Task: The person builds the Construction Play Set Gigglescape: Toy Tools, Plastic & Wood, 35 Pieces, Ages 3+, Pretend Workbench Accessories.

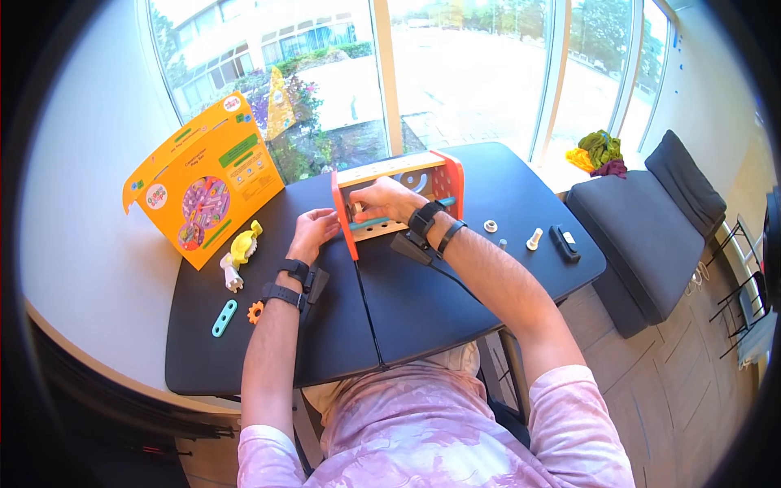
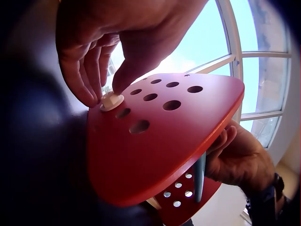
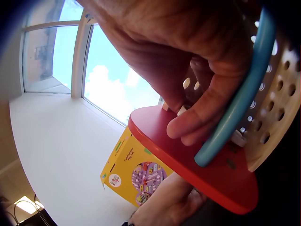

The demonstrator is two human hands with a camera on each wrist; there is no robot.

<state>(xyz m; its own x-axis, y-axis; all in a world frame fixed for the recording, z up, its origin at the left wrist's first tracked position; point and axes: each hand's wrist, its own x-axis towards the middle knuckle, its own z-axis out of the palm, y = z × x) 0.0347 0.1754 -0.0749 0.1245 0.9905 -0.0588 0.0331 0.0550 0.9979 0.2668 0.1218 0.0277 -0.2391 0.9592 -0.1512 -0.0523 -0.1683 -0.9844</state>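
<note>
A toy workbench with red side panels (image 1: 450, 183) and perforated wooden slats stands on the dark table. In the left wrist view, my left hand (image 2: 117, 42) pinches a cream flanged bolt (image 2: 112, 100) between thumb and finger, at a hole low on the outer face of the red panel (image 2: 155, 136). My right hand (image 1: 390, 199) reaches into the frame from the other side of that panel. Its fingers curl round a small white piece (image 3: 182, 110) against the panel's inner face, mostly hidden by the fingers. A blue rod (image 3: 240, 103) runs beside the right hand.
An orange box (image 1: 203, 179) stands at the back left. Yellow and white toy pieces (image 1: 244, 244), a turquoise strip (image 1: 224, 318) and an orange gear (image 1: 255, 312) lie left. On the right are a white nut (image 1: 490, 226), a white bolt (image 1: 534, 238) and a black case (image 1: 565, 244).
</note>
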